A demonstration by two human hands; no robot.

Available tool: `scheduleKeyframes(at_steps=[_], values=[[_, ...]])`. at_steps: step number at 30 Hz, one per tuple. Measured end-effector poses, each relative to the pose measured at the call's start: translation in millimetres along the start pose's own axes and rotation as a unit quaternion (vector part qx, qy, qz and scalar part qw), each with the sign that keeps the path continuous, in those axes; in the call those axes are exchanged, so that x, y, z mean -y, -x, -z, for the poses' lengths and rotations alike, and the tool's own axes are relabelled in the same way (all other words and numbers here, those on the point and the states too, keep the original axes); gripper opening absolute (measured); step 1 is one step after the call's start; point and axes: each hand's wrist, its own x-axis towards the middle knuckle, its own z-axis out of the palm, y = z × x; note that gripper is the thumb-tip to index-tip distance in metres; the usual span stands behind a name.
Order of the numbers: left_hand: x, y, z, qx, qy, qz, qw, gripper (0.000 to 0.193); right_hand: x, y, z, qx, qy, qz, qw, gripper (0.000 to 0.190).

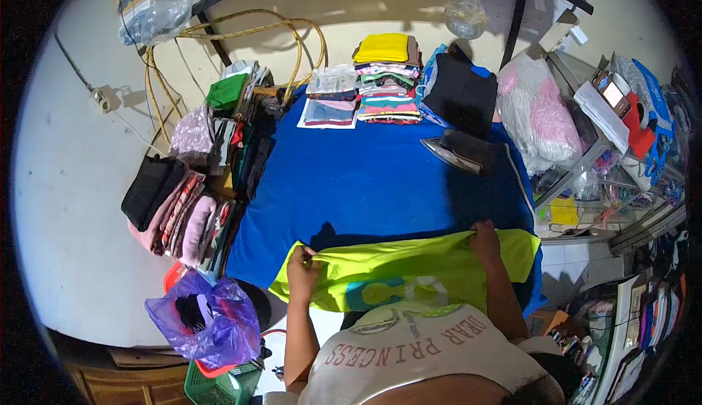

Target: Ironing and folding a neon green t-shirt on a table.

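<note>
A neon yellow-green printed garment [455,254] lies stretched along the near edge of the ironing table, its lower part hanging towards my body. My left hand [303,274] pinches its upper edge near the left end. Farther right, my right hand [485,245] grips the same edge. The table is spread with a blue cloth [351,185]. An electric iron [460,150] rests on the cloth towards the right, in shadow, its metal soleplate edge facing left. From beside it a pale cord [518,177] runs down the table's right side.
Folded clothes [388,84] are stacked at the back, beside a dark garment [460,92]. More folded clothes [170,207] stand along the left. A purple plastic bag [205,317] sits above a green basket [219,386]. At right are a wrapped pink-white bundle [537,111] and a glass case [614,207].
</note>
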Motion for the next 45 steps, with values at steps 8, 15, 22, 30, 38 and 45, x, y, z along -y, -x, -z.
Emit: scheduleKeyframes(at_steps=[8,15,22,30,38,45], values=[[-22,36,36,-0.057,-0.113,-0.055,0.99,0.018,4,13,34,0.014,-0.093,0.022,0.995,0.026],[-25,33,68,-0.059,-0.113,-0.11,0.986,0.015,1,48,73,0.023,-0.419,-0.016,0.908,0.03],[-31,48,130,0.044,0.295,0.082,0.951,0.01,52,109,146,0.043,-0.605,-0.02,0.795,0.018],[-16,86,200,0.055,0.415,0.085,0.904,0.005,100,159,180,0.055,-0.528,0.03,0.847,0.013],[-24,82,265,0.067,0.551,-0.051,0.83,0.016,125,209,224,-0.112,-0.631,0.091,0.762,0.014],[-110,-70,295,0.08,0.399,-0.003,0.914,0.022,216,133,324,-0.054,-0.5,0.098,0.859,0.032]])
